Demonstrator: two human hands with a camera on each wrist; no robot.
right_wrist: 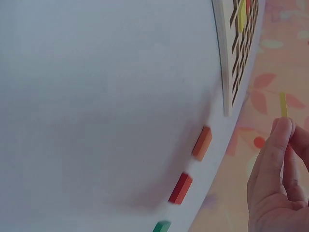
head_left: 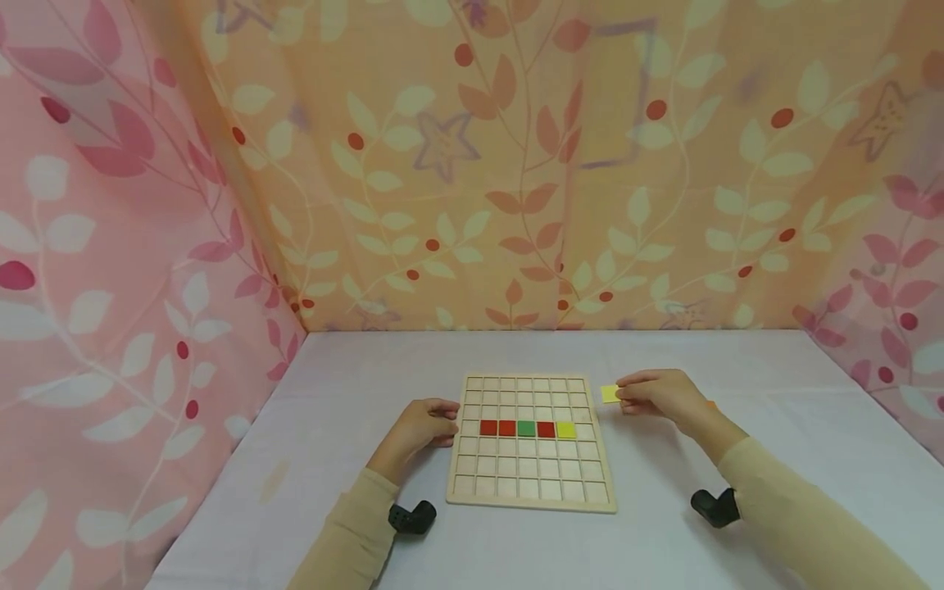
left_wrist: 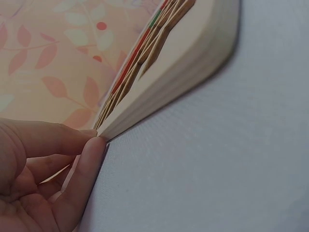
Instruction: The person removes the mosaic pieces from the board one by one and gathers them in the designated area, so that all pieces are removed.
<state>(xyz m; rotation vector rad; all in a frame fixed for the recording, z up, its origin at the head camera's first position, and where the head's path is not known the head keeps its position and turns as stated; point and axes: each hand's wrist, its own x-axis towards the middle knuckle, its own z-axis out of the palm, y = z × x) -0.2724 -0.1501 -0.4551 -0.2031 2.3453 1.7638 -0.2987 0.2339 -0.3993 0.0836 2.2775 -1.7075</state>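
Note:
A square wooden grid board (head_left: pixel 528 506) lies on the table, with a row of red, green and yellow square tiles across its middle. My left hand (head_left: pixel 422 426) is at the board's left edge. In the left wrist view, thumb and index finger of that left hand (left_wrist: pixel 46 169) pinch the rim of the board (left_wrist: pixel 174 79). Off the board's far right corner, my right hand (head_left: pixel 661 397) holds a yellow tile (head_left: pixel 610 394) by its edge. The right wrist view shows this yellow tile (right_wrist: pixel 283 104) edge-on, raised between thumb and fingertips of the right hand (right_wrist: pixel 277 183).
An orange tile (right_wrist: pixel 202 143), a red tile (right_wrist: pixel 180 188) and a green tile (right_wrist: pixel 162 226) lie apart on the white tablecloth; my right arm mostly hides them from the head camera. Black devices (head_left: pixel 413 518) sit at both wrists. Patterned curtains (head_left: pixel 531 164) enclose the table.

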